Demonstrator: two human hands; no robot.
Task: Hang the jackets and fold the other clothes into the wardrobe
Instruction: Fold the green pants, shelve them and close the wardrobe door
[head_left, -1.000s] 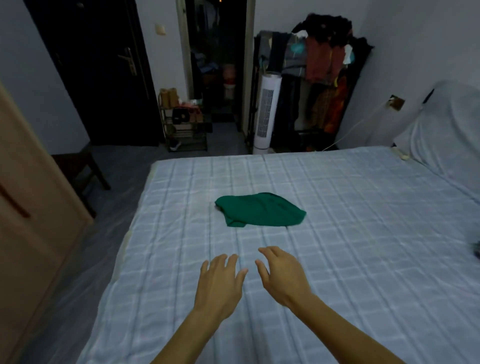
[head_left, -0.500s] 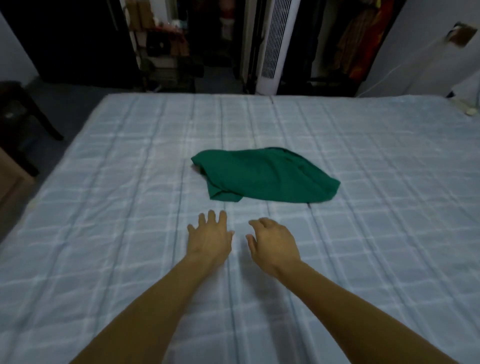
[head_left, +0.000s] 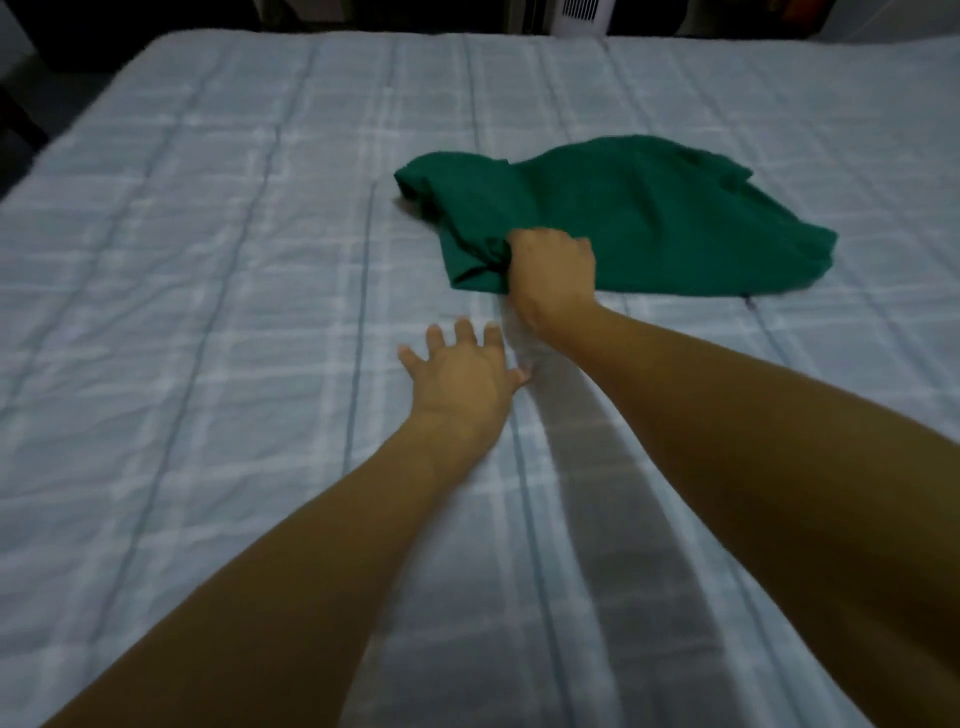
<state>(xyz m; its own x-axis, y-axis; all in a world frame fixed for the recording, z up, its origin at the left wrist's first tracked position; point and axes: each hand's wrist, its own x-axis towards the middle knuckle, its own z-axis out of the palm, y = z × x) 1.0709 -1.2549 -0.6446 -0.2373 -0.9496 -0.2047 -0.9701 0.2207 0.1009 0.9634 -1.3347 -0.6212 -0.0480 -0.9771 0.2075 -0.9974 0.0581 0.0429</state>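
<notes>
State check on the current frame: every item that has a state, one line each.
green garment: bunched in a loose heap on the bed, not neatly folded, near edge gripped.
right hand: fingers curled into the garment's near edge.
left hand: fingers spread, holding nothing, low over the bedsheet; contact unclear.
bedsheet: spread over the bed, lightly wrinkled.
white fan: mostly cut off at the top edge; on or off cannot be told.

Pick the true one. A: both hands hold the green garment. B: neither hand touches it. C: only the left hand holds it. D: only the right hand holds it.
D: the right hand curls its fingers into the near edge of the green garment, while the left hand is spread open over the bedspread, short of the cloth.
</notes>
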